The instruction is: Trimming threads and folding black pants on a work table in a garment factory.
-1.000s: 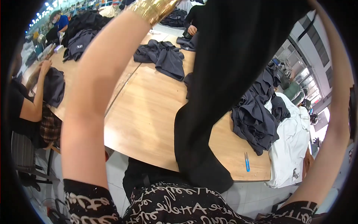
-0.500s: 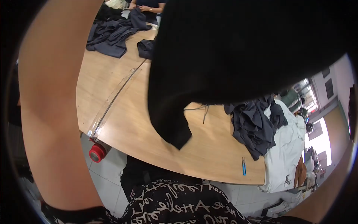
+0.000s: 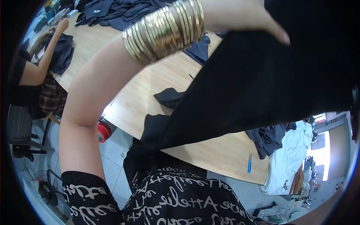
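Note:
A large black garment (image 3: 240, 90) hangs close in front of me and fills the upper right of the view. My left hand (image 3: 255, 18) is at its upper edge, thumb pressed on the cloth and the fingers hidden; it grips the fabric. Gold bangles (image 3: 161, 32) cover that forearm. A lower corner of the garment hangs past the table's front edge by my lap. My right hand is out of sight; only a bit of its forearm (image 3: 318, 210) shows at the lower right. Blue-handled thread snips (image 3: 249, 165) lie on the wooden table (image 3: 225, 157).
Dark garments (image 3: 112, 13) are heaped at the far side, more (image 3: 266, 138) at the right beside white cloth (image 3: 287, 153). At the left a co-worker's arms (image 3: 48, 56) handle dark cloth. A red round object (image 3: 104, 132) sits under the table edge.
My view has turned, bringing the co-worker in at the left. My left forearm now bends across to the right, its hand in view on the garment, which has swung lower and spread out.

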